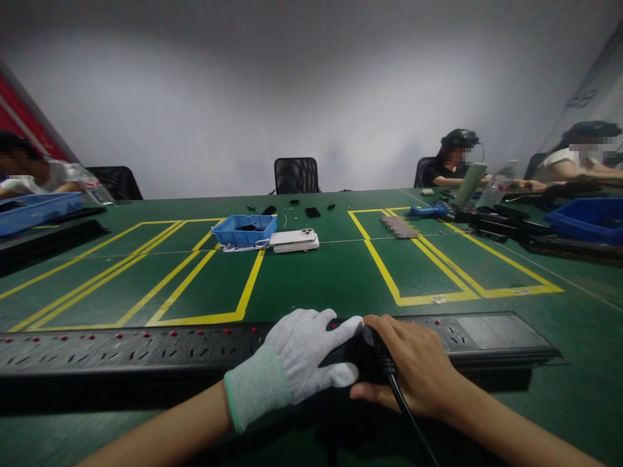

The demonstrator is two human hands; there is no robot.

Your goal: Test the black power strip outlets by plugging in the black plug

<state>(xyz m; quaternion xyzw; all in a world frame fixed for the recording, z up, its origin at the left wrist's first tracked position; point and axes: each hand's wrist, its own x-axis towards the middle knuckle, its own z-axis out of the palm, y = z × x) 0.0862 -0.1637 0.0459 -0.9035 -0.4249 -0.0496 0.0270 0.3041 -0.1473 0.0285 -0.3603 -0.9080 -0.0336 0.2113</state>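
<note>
A long black power strip (160, 353) with rows of sockets and small red lights runs across the table in front of me. My left hand (309, 353), in a grey-white knit glove with a green-edged cuff, lies over the strip, fingers spread. Its index fingertip reaches toward a black plug. My right hand (413, 363) is bare and closed around this black plug (387, 360) at the strip, thumb low and fingers on top. From the plug a black cord (411, 418) runs down toward me. The plug's prongs and the socket under it are hidden.
Yellow tape lines (243, 305) mark the green table (311, 285). Beyond the strip sit a blue basket (246, 228), a white phone-like device (294, 240) and small dark parts. A blue-handled tool (431, 211) lies at right. Several people sit around the table.
</note>
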